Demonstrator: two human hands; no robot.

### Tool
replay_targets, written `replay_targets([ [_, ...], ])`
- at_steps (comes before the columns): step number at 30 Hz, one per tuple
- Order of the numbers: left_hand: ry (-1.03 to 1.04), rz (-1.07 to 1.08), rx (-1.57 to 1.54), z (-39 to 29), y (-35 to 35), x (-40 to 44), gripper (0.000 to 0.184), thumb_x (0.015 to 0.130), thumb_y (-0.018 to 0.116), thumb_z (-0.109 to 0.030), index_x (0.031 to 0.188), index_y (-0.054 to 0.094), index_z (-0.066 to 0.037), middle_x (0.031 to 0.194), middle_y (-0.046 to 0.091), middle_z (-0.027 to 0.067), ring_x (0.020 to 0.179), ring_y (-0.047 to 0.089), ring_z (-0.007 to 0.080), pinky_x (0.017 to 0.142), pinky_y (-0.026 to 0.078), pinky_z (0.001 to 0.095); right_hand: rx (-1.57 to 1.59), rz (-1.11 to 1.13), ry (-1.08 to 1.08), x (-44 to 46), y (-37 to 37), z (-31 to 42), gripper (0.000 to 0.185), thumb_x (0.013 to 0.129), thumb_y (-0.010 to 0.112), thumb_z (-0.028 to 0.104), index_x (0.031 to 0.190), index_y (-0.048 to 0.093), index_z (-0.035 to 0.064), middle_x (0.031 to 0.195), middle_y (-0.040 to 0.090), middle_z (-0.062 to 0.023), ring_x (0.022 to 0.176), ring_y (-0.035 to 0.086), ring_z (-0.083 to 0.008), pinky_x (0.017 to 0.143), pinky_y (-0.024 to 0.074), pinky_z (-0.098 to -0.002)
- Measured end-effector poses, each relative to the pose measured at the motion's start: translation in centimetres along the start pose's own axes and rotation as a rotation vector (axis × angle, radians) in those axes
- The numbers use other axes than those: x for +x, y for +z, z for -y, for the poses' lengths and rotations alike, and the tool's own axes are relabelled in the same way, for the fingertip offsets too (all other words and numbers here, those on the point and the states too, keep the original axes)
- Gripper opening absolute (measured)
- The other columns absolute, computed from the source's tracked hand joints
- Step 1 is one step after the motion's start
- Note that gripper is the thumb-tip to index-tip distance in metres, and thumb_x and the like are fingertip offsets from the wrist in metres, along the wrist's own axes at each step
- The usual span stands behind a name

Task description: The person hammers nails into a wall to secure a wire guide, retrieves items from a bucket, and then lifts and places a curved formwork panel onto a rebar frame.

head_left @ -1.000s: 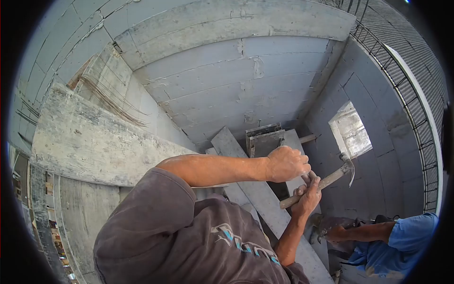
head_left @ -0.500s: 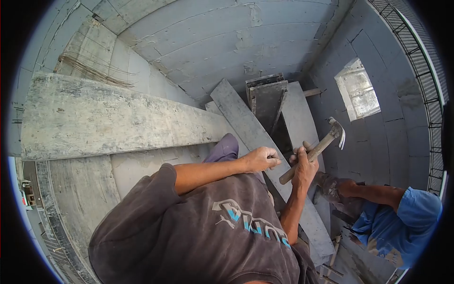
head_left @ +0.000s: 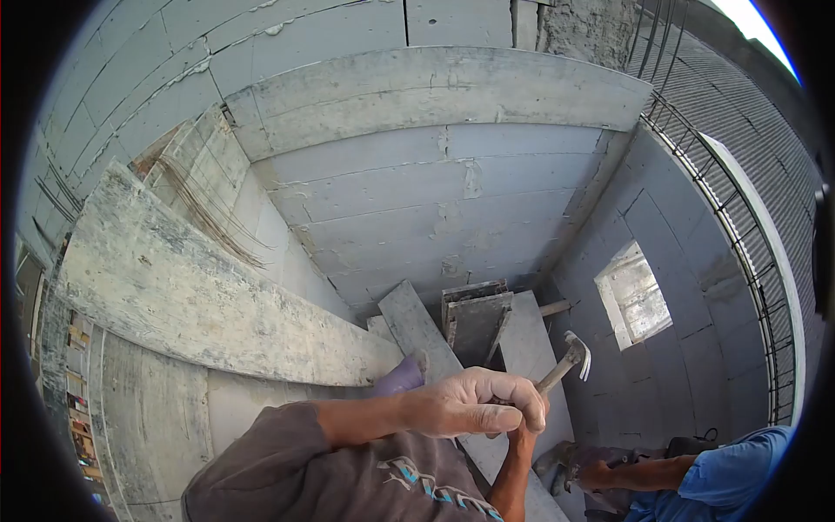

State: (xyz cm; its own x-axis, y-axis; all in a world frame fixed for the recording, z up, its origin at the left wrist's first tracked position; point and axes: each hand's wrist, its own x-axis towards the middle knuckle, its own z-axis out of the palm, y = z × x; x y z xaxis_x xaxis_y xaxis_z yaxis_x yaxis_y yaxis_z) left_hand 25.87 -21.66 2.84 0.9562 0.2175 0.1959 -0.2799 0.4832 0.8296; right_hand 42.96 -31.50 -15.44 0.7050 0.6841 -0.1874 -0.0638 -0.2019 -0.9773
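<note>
A blue-grey block wall [head_left: 391,204] with pale mortar smears stands at 12 o'clock, topped by 1 long, weathered grey board [head_left: 452,91]. At 3 o'clock, 1 bright, roughly rectangular recess [head_left: 642,300] marks a shaded grey block wall [head_left: 687,370]. White daylight [head_left: 755,30] and grey corrugated roofing [head_left: 739,113] show at 2 o'clock.

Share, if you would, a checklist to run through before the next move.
1. Hammer head in sight: ok, beyond the hands.
2. Left hand clear of the handle: not ok, it overlaps the handle in view.
3. Right hand's grip: cannot tell, the left hand covers it.
4. Co-worker's arm apart from the hammer head: ok, a gap shows.
5. Anything in the left hand: cannot tell.
</note>
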Motion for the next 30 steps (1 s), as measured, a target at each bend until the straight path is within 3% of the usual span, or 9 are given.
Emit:
replay_targets([
  [3,0.215,0.366,-0.425,-3.5,4.5,1.0,0.036,0.102,0.058,-0.031,0.107,0.066,0.003,0.105,0.062,0.0141,0.099,0.06,0.021,0.088,0.047,0.0322,0.407,0.032,0.144,1.7,1.4,-2.1,0.024,0.093,0.068,0.011,0.108,0.059,-0.0055,0.079,0.066,-0.0101,0.067,0.063,-0.0167,0.062,0.053,-0.0298],
  [7,0.099,0.469,-0.012,-6.4,0.9,1.5,0.033,0.1,0.059,-0.031,0.101,0.071,-0.001,0.084,0.068,0.0061,0.068,0.056,0.0165,0.065,0.045,0.0368,0.331,0.074,0.136,2.7,3.4,0.2,0.026,0.093,0.069,0.011,0.11,0.059,-0.0058,0.081,0.066,-0.0109,0.065,0.063,-0.0166,0.061,0.0543,-0.0288],
  [12,0.27,0.554,-0.206,-7.1,-5.9,2.5,0.032,0.1,0.061,-0.03,0.101,0.069,0.0,0.101,0.064,0.0136,0.087,0.061,0.0219,0.077,0.048,0.0344,0.256,0.069,0.086,7.2,7.3,3.8,0.02,0.092,0.068,0.009,0.105,0.061,-0.0051,0.078,0.066,-0.0086,0.063,0.061,-0.0137,0.058,0.0504,-0.0268],
  [14,0.413,0.364,-0.021,-8.3,-10.0,3.8,0.029,0.097,0.066,-0.028,0.101,0.069,0.0,0.103,0.063,0.0147,0.085,0.063,0.0211,0.073,0.049,0.0308,0.145,0.104,-0.043,9.9,8.6,7.1,0.018,0.091,0.068,0.01,0.101,0.063,-0.0042,0.076,0.065,-0.0069,0.062,0.059,-0.0123,0.058,0.0482,-0.0264],
  [17,0.499,-0.354,1.138,-10.1,-18.9,6.0,0.024,0.087,0.077,-0.023,0.104,0.071,-0.007,0.109,0.066,0.0106,0.085,0.067,0.0218,0.069,0.053,0.0309,0.105,0.226,-0.06,15.1,11.7,9.6,0.016,0.092,0.068,0.013,0.092,0.066,-0.0019,0.073,0.064,-0.0046,0.06,0.057,-0.0108,0.057,0.0454,-0.0259],
  [19,0.497,-0.459,1.46,-9.7,-26.4,8.0,0.025,0.084,0.078,-0.021,0.107,0.072,-0.013,0.122,0.065,0.0059,0.086,0.07,0.0228,0.069,0.056,0.0346,0.099,0.298,-0.073,18.4,14.0,12.5,0.015,0.092,0.068,0.014,0.09,0.066,-0.0007,0.073,0.064,-0.004,0.06,0.056,-0.0105,0.057,0.045,-0.0253],
  [22,0.376,-0.465,1.656,-11.1,-35.3,10.0,0.02,0.088,0.073,-0.022,0.106,0.073,-0.014,0.118,0.069,0.0043,0.085,0.071,0.0244,0.07,0.057,0.037,0.043,0.427,-0.066,23.0,17.3,16.4,0.016,0.092,0.069,0.015,0.089,0.065,0.0004,0.072,0.062,-0.0028,0.059,0.054,-0.0097,0.056,0.044,-0.025],
  [26,0.308,-0.479,1.66,-13.7,-43.0,11.5,0.019,0.093,0.067,-0.027,0.101,0.074,-0.012,0.086,0.073,0.0052,0.08,0.071,0.0239,0.07,0.056,0.037,-0.141,0.346,-0.215,29.2,22.4,19.7,0.017,0.091,0.071,0.018,0.09,0.067,0.002,0.07,0.059,-0.0002,0.06,0.051,-0.0077,0.056,0.0422,-0.0252],
  [30,0.124,-0.753,1.311,-15.2,-46.8,13.8,0.021,0.095,0.065,-0.027,0.1,0.072,-0.008,0.083,0.072,0.0065,0.072,0.068,0.0173,0.065,0.051,0.0323,-0.208,0.176,-0.418,36.2,27.7,20.5,0.015,0.09,0.072,0.018,0.091,0.069,0.0033,0.07,0.058,0.001,0.062,0.052,-0.0072,0.057,0.0425,-0.0264],
])
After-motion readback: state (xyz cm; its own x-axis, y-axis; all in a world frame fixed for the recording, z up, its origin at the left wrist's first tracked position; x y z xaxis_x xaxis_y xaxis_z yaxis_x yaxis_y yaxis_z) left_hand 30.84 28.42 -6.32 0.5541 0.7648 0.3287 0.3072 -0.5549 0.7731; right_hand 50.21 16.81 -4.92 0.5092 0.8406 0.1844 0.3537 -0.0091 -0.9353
